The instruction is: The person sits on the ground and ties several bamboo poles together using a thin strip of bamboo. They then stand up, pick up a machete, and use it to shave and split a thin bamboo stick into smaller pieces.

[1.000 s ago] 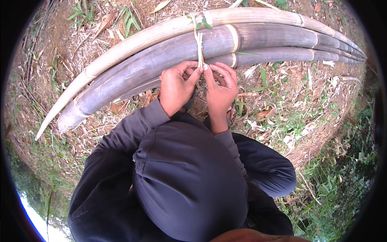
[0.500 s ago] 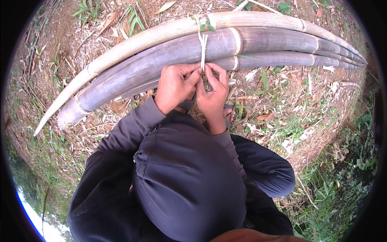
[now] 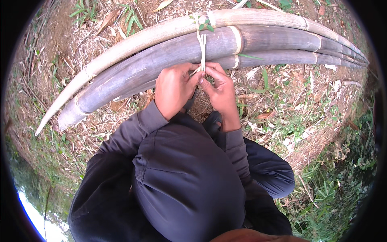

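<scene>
A pale, flat binding strip (image 3: 202,50) runs over a bundle of bamboo poles. My left hand (image 3: 174,86) is closed, pinching the strip just below the near side of the bundle. Close against it, my right hand (image 3: 221,89) also grips the strip between thumb and fingers. The fingertips of both hands nearly meet, and the strip's lower part is partly hidden by them. Thick dark bamboo poles (image 3: 161,56) lie side by side, with a paler pole (image 3: 137,40) along their far side. A small green-leaved sprig (image 3: 206,26) sits beside the strip.
The ground (image 3: 278,92) is strewn with dry leaves and bits of straw, with some green grass. Dense green plants (image 3: 334,193) grow at the lower right. My bent knee (image 3: 270,173) is at the right, close to the bundle's near side.
My right hand has turned and shifted slightly right, its wrist moving outward. My left hand stays pinched on the strip. The poles look unmoved apart from a slight view shift.
</scene>
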A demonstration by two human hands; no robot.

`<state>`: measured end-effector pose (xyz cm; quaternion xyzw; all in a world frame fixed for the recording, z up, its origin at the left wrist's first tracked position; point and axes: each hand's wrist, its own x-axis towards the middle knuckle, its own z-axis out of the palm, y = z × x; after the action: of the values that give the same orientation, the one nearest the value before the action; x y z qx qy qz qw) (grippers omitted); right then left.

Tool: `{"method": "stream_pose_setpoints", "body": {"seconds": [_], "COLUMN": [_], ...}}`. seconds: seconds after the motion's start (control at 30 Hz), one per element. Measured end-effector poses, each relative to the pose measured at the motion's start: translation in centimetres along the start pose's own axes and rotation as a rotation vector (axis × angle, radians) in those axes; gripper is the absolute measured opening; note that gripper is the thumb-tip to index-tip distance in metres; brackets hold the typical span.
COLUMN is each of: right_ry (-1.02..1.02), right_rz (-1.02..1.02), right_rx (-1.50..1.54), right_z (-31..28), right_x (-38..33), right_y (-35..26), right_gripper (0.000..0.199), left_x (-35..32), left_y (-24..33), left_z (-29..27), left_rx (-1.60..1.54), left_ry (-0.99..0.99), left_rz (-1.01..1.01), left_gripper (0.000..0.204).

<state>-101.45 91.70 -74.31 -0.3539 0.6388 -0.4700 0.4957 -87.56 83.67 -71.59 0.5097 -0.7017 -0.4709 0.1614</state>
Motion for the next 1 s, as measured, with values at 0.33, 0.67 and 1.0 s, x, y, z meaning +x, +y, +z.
{"method": "stream_pose_setpoints", "body": {"seconds": [0.33,0.67,1.0], "right_ry": [0.116,0.160,0.251], "right_rz": [0.088,0.028,-0.128], "right_rx": [-0.116,-0.253,-0.371], "right_z": [-0.2,0.4,0.9], "right_x": [0.0,0.5,0.1], "right_y": [0.4,0.3,-0.7], "right_gripper": [0.020,0.016,0.029], "left_x": [0.1,0.5,1.9], "left_y": [0.9,0.1,1.0], "left_z": [-0.7,-0.8,-1.0], "left_rx": [0.236,0.199,0.327], "left_ry": [-0.049,-0.168,-0.167], "left_rz": [0.058,-0.014,0.185], "left_gripper": [0.025,0.021,0.022]}}
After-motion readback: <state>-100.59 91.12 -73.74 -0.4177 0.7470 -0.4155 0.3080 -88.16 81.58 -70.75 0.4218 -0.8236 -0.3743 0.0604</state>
